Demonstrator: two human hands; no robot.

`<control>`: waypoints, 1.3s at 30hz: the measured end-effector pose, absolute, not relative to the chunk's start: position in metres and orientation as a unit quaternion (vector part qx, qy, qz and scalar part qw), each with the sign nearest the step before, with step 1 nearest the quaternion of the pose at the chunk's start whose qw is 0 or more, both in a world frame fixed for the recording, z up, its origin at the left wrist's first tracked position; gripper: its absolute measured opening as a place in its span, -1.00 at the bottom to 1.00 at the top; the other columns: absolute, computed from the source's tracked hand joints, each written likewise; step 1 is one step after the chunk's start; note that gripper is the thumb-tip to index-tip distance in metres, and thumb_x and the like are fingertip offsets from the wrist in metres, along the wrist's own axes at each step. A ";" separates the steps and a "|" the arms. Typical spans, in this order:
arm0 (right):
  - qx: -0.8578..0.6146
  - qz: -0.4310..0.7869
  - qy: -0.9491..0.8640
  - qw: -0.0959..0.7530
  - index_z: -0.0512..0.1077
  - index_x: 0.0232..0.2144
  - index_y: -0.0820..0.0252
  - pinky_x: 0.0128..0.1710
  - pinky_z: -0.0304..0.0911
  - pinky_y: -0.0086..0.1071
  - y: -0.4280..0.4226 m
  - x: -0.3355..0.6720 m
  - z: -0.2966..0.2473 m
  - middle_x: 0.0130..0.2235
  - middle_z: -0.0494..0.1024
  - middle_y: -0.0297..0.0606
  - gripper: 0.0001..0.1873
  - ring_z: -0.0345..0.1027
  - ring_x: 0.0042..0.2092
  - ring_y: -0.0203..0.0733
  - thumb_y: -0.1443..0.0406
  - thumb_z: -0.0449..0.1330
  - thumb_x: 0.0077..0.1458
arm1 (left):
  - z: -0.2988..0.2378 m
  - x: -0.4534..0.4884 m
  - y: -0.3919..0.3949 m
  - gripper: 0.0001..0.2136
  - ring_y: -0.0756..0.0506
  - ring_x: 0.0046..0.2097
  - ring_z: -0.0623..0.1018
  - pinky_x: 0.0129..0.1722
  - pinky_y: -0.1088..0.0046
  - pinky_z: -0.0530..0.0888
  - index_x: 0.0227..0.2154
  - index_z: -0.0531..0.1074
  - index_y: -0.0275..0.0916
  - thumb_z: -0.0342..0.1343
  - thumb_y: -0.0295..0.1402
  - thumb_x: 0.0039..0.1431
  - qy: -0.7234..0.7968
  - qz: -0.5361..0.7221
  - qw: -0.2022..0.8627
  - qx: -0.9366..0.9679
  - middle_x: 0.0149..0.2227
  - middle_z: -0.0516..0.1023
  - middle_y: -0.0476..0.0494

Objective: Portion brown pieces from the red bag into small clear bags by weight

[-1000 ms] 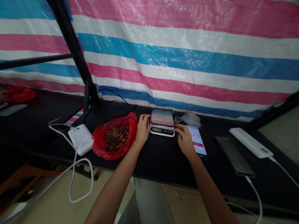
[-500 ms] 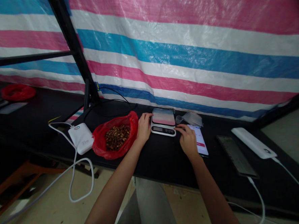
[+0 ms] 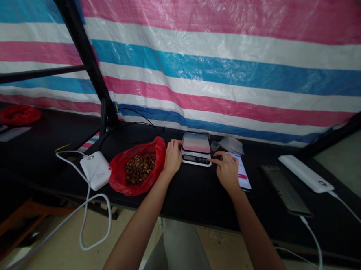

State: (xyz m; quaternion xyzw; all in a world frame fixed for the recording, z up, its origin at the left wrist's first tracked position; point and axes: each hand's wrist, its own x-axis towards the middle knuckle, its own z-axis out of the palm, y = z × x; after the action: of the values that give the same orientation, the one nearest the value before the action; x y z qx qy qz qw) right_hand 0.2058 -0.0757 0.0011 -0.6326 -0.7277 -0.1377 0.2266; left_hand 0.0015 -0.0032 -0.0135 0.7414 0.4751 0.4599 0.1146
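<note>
A small digital kitchen scale (image 3: pixel 196 143) with a shiny reflective top and a dark button panel lies on the black table. My left hand (image 3: pixel 172 156) rests against its left side, fingers stretched out and holding nothing. From the right, my right hand (image 3: pixel 227 169) reaches in with its index finger extended onto the right end of the panel. That hand's other fingers are partly curled, with nothing seen in them. Left of my left hand stands an open red plastic bag (image 3: pixel 121 169) of brown, seed-like pieces (image 3: pixel 139 169). Partly behind my right hand lies a lit phone (image 3: pixel 243 172).
Behind the scale are a small clear cup (image 3: pixel 214 145) and a clear plastic bag (image 3: pixel 231 145). White power banks (image 3: pixel 95 172) (image 3: pixel 305 173) with cables lie at both sides. A dark phone (image 3: pixel 284 189) is plugged in at right. Striped sheeting (image 3: pixel 213 68) hangs behind the table.
My right index finger has moved slightly left, from the scale's right edge onto its button panel. My left hand stays at the scale's side. The view has shifted a little.
</note>
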 end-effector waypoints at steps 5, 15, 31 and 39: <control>-0.659 -0.150 -0.705 0.215 0.49 -0.23 -0.07 -0.17 -0.12 -0.26 -0.076 0.207 0.001 -0.17 0.41 -0.32 -0.48 0.16 -0.16 -0.17 0.57 0.02 -0.12 | -0.018 0.000 0.002 -0.66 -0.08 -0.15 0.33 -0.11 0.34 0.33 -0.09 0.15 -0.25 -0.20 -0.62 0.05 0.453 0.483 0.148 0.735 -0.22 0.27 -0.16; -0.678 -0.149 -0.686 0.217 0.51 -0.26 -0.05 -0.19 -0.11 -0.27 -0.078 0.205 0.004 -0.19 0.43 -0.32 -0.53 0.15 -0.17 -0.17 0.55 0.04 -0.10 | -0.023 -0.003 0.009 -0.70 -0.06 -0.21 0.32 -0.15 0.35 0.33 -0.23 0.17 -0.25 -0.15 -0.65 -0.05 0.441 0.508 0.164 0.722 -0.24 0.25 -0.13; -0.657 -0.147 -0.712 0.199 0.52 -0.27 -0.03 -0.23 -0.08 -0.26 -0.074 0.201 -0.005 -0.21 0.45 -0.29 -0.58 0.16 -0.20 -0.17 0.53 0.05 -0.06 | -0.013 -0.003 0.002 -0.63 -0.08 -0.09 0.31 -0.07 0.35 0.31 -0.26 0.20 -0.22 -0.22 -0.73 -0.12 0.444 0.479 0.147 0.743 -0.18 0.25 -0.14; -0.617 -0.179 -0.752 0.146 0.52 -0.39 0.11 -0.10 -0.07 -0.21 -0.070 0.191 0.003 -0.05 0.39 -0.23 -0.74 0.11 -0.04 -0.08 0.45 0.06 -0.02 | -0.013 -0.002 0.001 -0.68 -0.09 -0.14 0.29 -0.09 0.34 0.30 -0.40 0.21 -0.23 -0.20 -0.73 -0.20 0.462 0.483 0.131 0.732 -0.25 0.25 -0.13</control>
State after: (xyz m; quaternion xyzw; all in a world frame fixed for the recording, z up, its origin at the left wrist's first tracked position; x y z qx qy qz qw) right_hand 0.1910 -0.0695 0.0033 -0.6172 -0.7520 -0.1794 0.1463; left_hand -0.0022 0.0014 -0.0131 0.7319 0.4623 0.4831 0.1309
